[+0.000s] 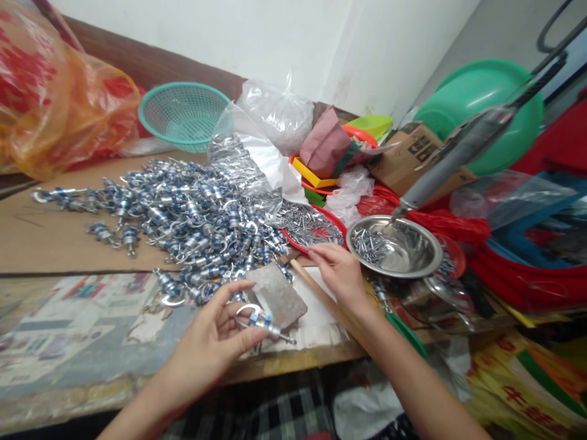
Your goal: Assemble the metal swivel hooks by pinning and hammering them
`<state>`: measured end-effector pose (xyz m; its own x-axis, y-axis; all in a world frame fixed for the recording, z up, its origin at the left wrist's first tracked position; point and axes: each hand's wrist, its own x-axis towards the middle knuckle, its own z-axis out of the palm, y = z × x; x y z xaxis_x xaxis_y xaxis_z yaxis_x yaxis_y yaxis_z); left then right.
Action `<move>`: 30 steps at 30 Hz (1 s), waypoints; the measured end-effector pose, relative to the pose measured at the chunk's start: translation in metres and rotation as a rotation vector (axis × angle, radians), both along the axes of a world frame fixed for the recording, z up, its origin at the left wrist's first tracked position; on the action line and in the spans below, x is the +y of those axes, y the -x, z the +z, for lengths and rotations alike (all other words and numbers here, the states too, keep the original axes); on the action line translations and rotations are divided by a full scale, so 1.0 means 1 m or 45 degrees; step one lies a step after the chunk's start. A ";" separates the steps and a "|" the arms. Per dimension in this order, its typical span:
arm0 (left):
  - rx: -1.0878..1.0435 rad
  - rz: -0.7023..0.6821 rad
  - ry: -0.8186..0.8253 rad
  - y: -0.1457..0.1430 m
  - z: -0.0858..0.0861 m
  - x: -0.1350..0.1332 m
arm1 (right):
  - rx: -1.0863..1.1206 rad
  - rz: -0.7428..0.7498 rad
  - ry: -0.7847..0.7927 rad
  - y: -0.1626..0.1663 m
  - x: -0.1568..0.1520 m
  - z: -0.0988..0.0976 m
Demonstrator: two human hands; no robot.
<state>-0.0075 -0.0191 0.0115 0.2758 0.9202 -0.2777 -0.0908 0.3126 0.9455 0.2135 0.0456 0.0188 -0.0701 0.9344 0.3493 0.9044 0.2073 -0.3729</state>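
My left hand (220, 330) pinches a silver metal hook fitting (262, 320) with blue bands, its curved hook toward the fingers and a thin pin pointing right. Behind it lies a flat grey metal block (277, 293) on the table's front part. My right hand (338, 272) is at the near edge of a red tray (300, 245) of small metal pins (307, 223); its thumb and fingertips come together, and anything between them is too small to make out. Under that hand runs a hammer's wooden handle (316, 292). A big heap of similar hook fittings (197, 214) spreads to the left.
A steel bowl (426, 269) holding nails stands right of the tray. Above it hangs a grey power screwdriver (449, 160), its tip over the bowl. Behind are a teal basket (183, 113), plastic bags (277, 113), a cardboard box (406, 156) and a green basin (499, 116).
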 end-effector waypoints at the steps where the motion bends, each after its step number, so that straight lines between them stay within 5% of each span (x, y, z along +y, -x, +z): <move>1: -0.022 -0.051 0.016 0.000 0.000 0.003 | -0.076 -0.075 0.047 -0.010 0.017 -0.002; 6: -0.112 -0.239 0.077 0.003 -0.005 0.017 | -0.251 -0.163 0.265 -0.034 0.070 -0.014; 13: -0.250 -0.223 0.128 0.010 -0.017 0.025 | -0.110 -0.135 0.282 -0.037 0.083 -0.014; 18: -0.239 -0.202 0.152 0.008 -0.010 0.024 | 0.206 0.008 0.260 -0.021 0.053 -0.003; 24: -0.205 -0.187 0.153 0.007 -0.007 0.025 | 0.555 0.636 0.661 0.031 -0.017 0.011; 30: -0.233 -0.185 0.140 0.006 -0.008 0.024 | 0.311 0.871 0.323 0.045 -0.028 0.003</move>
<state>-0.0137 0.0047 0.0039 0.4576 0.8346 -0.3069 -0.2042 0.4345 0.8772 0.1687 0.0178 0.0215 -0.6096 0.7644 0.2099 0.4917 0.5723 -0.6563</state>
